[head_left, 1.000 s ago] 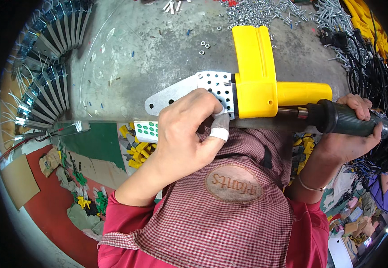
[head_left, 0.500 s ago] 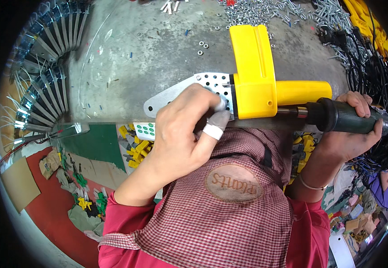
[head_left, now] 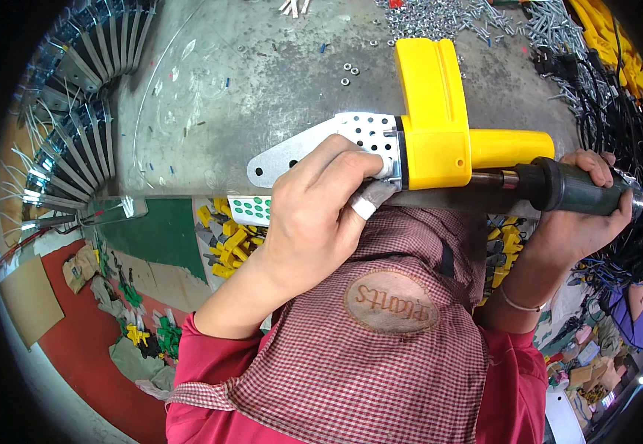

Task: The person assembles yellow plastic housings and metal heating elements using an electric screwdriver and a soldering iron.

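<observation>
A yellow plastic housing (head_left: pixel 434 118) with a yellow handle (head_left: pixel 514 148) is joined to a silver perforated metal plate (head_left: pixel 366 132) with a tapering end, at the table's near edge. My left hand (head_left: pixel 317 192) is closed over the plate, thumb and forefinger pinched at its edge beside the housing. White tape wraps those fingertips; any small part between them is hidden. In my right hand (head_left: pixel 580 229) is a dark power screwdriver (head_left: pixel 584 191), lying level, its shaft pointing left into the near side of the housing, below the handle.
Loose nuts (head_left: pixel 347 70) and a heap of nuts and screws (head_left: pixel 440 18) lie on the grey metal table (head_left: pixel 210 96). Rows of metal plates with white wires (head_left: pixel 77 155) stand at the left. Black cables (head_left: pixel 625 148) pile up at the right. Yellow parts (head_left: pixel 236 244) sit below the table edge.
The yellow housing and plate have shifted slightly right in view, with my left hand moving along. My right hand keeps its hold on the screwdriver, nearly still.
</observation>
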Demonstrator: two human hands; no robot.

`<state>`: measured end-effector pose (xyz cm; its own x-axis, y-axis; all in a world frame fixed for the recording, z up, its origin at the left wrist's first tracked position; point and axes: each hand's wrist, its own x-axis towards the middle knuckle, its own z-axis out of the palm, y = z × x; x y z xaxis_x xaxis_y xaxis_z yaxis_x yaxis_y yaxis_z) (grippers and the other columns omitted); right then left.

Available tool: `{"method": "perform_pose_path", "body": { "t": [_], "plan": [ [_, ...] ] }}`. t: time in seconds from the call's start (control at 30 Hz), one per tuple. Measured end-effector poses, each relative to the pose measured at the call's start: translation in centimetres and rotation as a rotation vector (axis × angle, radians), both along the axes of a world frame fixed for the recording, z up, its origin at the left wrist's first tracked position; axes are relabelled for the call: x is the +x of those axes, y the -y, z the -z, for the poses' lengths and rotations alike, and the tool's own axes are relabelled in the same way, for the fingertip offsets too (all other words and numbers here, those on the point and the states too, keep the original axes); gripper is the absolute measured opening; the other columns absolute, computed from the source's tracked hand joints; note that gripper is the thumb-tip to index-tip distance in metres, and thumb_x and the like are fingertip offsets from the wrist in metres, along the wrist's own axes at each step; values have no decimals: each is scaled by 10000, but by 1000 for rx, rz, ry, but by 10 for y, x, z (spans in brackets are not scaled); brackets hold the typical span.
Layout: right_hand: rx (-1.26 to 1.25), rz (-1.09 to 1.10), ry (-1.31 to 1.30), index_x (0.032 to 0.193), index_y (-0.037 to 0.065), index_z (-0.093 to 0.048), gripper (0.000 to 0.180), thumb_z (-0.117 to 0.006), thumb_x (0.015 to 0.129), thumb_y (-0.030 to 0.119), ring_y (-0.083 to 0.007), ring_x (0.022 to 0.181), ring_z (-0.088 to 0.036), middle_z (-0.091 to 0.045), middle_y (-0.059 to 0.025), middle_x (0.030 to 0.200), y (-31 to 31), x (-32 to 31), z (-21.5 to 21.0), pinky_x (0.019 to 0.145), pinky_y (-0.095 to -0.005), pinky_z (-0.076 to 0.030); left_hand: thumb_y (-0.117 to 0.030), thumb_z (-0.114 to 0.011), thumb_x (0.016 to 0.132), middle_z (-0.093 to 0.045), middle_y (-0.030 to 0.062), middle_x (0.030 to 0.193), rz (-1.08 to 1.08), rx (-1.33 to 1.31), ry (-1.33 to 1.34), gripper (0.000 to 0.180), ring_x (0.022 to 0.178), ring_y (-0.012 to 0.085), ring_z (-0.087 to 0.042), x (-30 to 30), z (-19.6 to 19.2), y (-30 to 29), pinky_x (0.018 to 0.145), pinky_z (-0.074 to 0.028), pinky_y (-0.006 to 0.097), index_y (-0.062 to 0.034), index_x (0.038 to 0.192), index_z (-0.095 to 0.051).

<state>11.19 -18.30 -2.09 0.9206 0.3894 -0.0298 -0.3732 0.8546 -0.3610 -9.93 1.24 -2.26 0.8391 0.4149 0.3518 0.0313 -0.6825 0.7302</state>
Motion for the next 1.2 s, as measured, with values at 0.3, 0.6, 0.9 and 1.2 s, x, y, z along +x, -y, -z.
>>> {"method": "perform_pose_path", "body": {
  "t": [0.3,0.6,0.9,1.2],
  "plan": [
    [51,-35,0,1015,26,-427,314,-572,839,242,-167,742,-517,-460,-26,772,1,-3,2,812,-363,-447,47,-717,715,-577,103,796,-56,-26,15,213,669,198,-563,-1,5,7,589,-441,280,11,882,-591],
    [99,-56,-40,1014,22,-432,345,-597,827,260,-165,735,-506,-459,-30,775,-6,3,1,800,-348,-444,14,-687,703,-568,103,778,-78,-149,-70,162,663,241,-584,1,-2,-1,575,-458,322,-12,832,-593],
    [62,25,-65,986,37,-477,393,-564,863,400,-132,654,-435,-438,-7,737,-5,-5,1,712,-319,-431,-9,-621,708,-564,137,765,107,-170,-36,99,678,281,-575,6,1,-9,604,-460,334,11,790,-568],
    [5,110,-123,953,111,-534,436,-543,843,533,-142,624,-440,-432,21,664,-20,-23,-11,709,-333,-406,56,-664,696,-528,113,680,44,-120,-77,186,622,268,-536,6,-10,-5,557,-415,334,-12,724,-493]
  ]
}}
